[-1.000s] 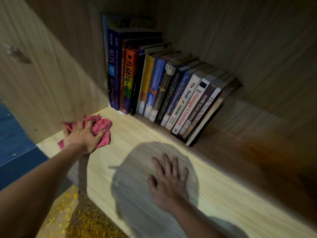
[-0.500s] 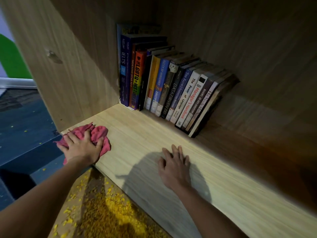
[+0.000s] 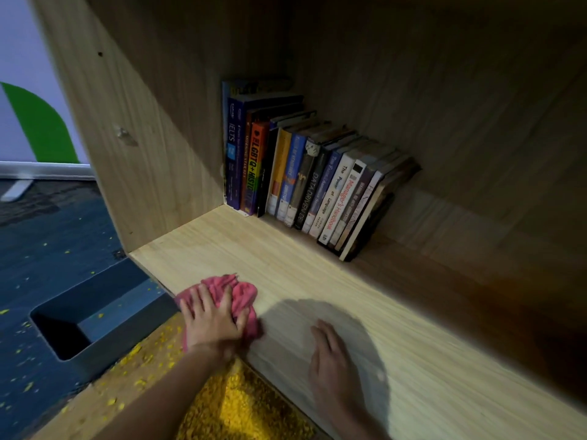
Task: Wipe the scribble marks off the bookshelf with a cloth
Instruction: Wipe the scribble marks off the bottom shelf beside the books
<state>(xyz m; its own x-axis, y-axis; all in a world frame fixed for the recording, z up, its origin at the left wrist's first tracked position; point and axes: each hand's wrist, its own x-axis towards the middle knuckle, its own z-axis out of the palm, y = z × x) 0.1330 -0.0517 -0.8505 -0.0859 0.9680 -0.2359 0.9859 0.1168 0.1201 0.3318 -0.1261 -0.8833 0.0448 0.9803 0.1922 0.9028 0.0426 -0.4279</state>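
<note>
At the front edge of the shelf (image 3: 286,249), near its left end, the left hand (image 3: 214,322) lay flat on the pink cloth (image 3: 243,292), fingers spread and pressing it onto the wood rather than bunching it. The cloth sat crumpled under the palm, partly over the lip of the board. Just to its right the right hand (image 3: 333,354) rested palm down on the bare board, fingers straight, holding nothing; it seemed to serve as a brace. A row of books (image 3: 317,179) leaned in the back corner against the side panel (image 3: 143,138), well apart from both hands.

No scribble marks showed on the lit stretch of board, so that part looked clean or nearly so. The right end lay in deep shadow, and whether marks remained there could not be told. The wiping appeared well along, with that dark end left to check.
</note>
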